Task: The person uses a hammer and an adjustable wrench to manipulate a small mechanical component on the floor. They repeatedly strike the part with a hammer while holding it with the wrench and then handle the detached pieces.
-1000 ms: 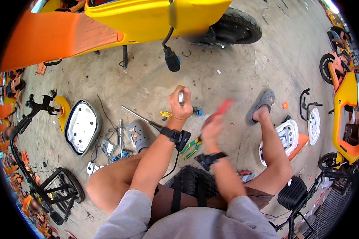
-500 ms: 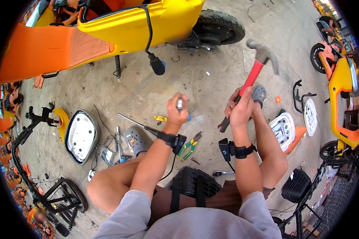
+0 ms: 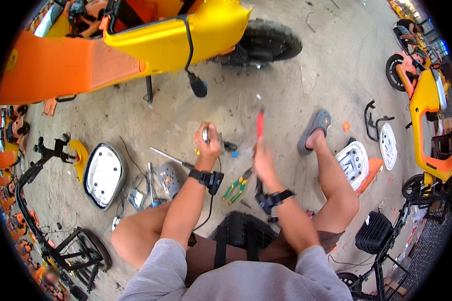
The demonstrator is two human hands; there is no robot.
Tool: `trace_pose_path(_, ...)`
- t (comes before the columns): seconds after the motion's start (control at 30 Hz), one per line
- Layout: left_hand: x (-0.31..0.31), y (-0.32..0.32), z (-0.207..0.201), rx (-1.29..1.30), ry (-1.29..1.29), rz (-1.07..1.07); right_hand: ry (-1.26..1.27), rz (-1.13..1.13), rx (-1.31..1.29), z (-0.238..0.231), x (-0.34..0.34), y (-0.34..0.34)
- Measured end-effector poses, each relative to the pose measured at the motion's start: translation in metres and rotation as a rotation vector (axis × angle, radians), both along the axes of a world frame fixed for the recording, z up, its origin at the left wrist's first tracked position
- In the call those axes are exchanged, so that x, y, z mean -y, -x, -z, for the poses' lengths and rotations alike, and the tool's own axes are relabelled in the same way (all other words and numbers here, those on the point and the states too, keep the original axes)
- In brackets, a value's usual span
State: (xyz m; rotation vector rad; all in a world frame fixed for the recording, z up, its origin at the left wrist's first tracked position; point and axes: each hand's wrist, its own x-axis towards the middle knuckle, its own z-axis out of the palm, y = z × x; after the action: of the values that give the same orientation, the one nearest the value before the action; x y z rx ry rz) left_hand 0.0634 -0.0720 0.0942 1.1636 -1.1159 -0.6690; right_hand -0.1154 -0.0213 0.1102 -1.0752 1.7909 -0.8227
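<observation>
My left hand point(image 3: 208, 144) is closed around a shiny metal piece point(image 3: 205, 134); most of it is hidden by the fingers, so its kind cannot be told. To its right, my right hand point(image 3: 264, 161), blurred by motion, grips a claw hammer point(image 3: 260, 123) by its red and black handle. The hammer's head is smeared and hard to make out. A small dark piece point(image 3: 229, 146) shows just right of my left fist, with a small blue object point(image 3: 235, 154) beside it. Between my forearms, pliers point(image 3: 236, 189) with green and yellow handles lie on the floor.
A yellow and orange scooter point(image 3: 181, 42) stands ahead, its rear tyre point(image 3: 273, 41) on the right. A thin metal rod point(image 3: 166, 155) lies left of my left wrist. White-lined shells point(image 3: 104, 174) point(image 3: 353, 163) lie on both sides. A bare black frame point(image 3: 45, 226) stands left.
My right hand has swung the hammer down and left, toward my left hand. My left hand has shifted slightly left, and my right foot has come further into view.
</observation>
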Motion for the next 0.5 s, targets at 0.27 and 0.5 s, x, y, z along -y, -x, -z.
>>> trace_pose_path(0.27, 0.0, 0.026, -0.023, 0.103, 0.058, 0.011, 0.287, 0.118, -0.245, 0.074, -0.034, -0.037)
trace_pose_path(0.5, 0.011, 0.006, -0.009, 0.124, 0.056, -0.063, -0.317, -0.155, -0.198, 0.078, -0.054, -0.022)
